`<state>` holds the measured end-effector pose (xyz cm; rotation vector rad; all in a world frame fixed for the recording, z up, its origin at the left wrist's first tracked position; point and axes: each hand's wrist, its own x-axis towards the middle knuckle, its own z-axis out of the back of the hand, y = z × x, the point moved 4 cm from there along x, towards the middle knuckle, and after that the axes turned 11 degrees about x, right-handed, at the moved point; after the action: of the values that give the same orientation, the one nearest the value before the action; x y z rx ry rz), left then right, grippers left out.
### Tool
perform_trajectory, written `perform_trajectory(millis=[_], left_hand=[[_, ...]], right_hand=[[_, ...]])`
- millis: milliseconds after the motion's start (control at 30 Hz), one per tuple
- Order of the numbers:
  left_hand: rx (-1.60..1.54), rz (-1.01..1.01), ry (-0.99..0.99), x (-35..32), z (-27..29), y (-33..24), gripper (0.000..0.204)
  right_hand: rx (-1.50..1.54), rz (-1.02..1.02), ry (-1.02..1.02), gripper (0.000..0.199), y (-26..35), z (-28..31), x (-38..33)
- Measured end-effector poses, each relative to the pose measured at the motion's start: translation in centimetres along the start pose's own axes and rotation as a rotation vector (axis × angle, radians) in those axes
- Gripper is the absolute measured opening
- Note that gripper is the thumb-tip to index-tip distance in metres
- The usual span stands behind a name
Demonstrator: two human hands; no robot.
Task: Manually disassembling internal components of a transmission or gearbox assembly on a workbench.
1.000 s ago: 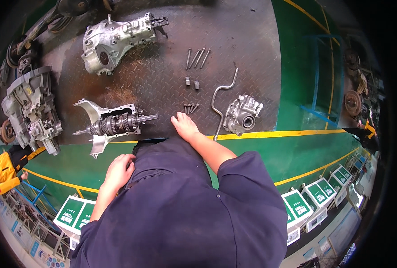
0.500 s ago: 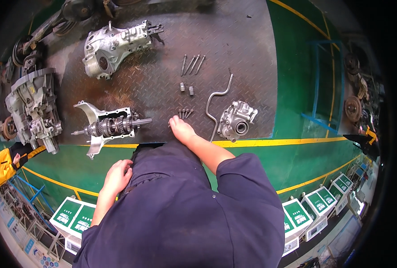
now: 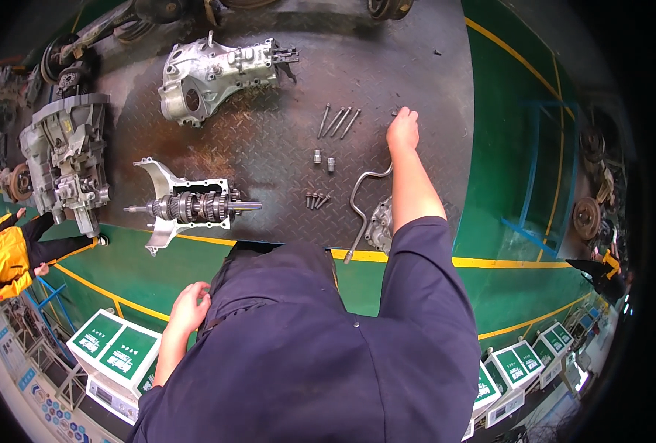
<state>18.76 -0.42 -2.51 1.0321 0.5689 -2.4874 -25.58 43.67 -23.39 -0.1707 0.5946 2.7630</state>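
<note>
My right hand (image 3: 403, 131) reaches over the steel bench, its fingers closed around the upper end of a crank-shaped speed handle (image 3: 354, 198). That end is mostly hidden by the hand. Under my forearm lies a metal pump-like housing (image 3: 379, 225), partly covered. Left of the hand are several long bolts (image 3: 337, 122), two sockets (image 3: 323, 160) and a group of short bolts (image 3: 317, 200). My left hand (image 3: 188, 307) hangs beside my hip, fingers loosely curled and slightly apart, with nothing visible in it. Near it on the bench edge rests a half casing (image 3: 158, 238) with a gear shaft (image 3: 195, 208).
A silver gearbox casing (image 3: 221, 77) lies farther back, and a larger gearbox (image 3: 66, 159) stands at the left. Axle parts (image 3: 103, 37) line the far left. A person in yellow and black (image 3: 7, 258) is on the green floor at left. White-and-green cabinets (image 3: 114, 354) stand behind me.
My right hand has left the short bolts, moved right and away from me, and closed on the speed handle's far end. The view has shifted slightly. My left hand stays by my hip.
</note>
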Motion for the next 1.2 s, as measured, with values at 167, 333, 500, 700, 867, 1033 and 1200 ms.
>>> perform_trajectory(millis=[167,333,500,700,867,1033,1200], left_hand=[[-0.065,0.084,0.034,-1.1,-1.6,2.1,0.028],[-0.052,0.052,0.068,0.1,-2.1,1.7,0.028],[-0.055,0.018,0.064,1.2,-1.9,0.8,0.028],[-0.016,-0.037,0.073,2.6,-1.2,-0.9,0.028],[0.011,-0.024,0.049,2.3,-1.0,-1.1,0.027],[-0.002,-0.022,0.053,1.9,-1.0,-1.0,0.027],[-0.013,-0.038,0.02,2.0,-1.2,-1.3,0.025]], right_hand=[[-0.113,0.05,0.064,0.03,-0.9,-0.8,0.1],[-0.067,0.061,0.068,0.035,-2.1,-1.1,-1.3],[0.137,0.396,-0.259,0.035,1.0,0.3,-8.8],[0.077,0.05,0.416,0.072,5.6,-4.0,-26.3],[0.01,0.257,0.319,0.049,5.3,-9.4,-28.8],[0.036,0.326,0.369,0.027,4.6,-10.9,-29.1],[0.001,0.437,0.391,0.027,4.0,-11.6,-28.7]])
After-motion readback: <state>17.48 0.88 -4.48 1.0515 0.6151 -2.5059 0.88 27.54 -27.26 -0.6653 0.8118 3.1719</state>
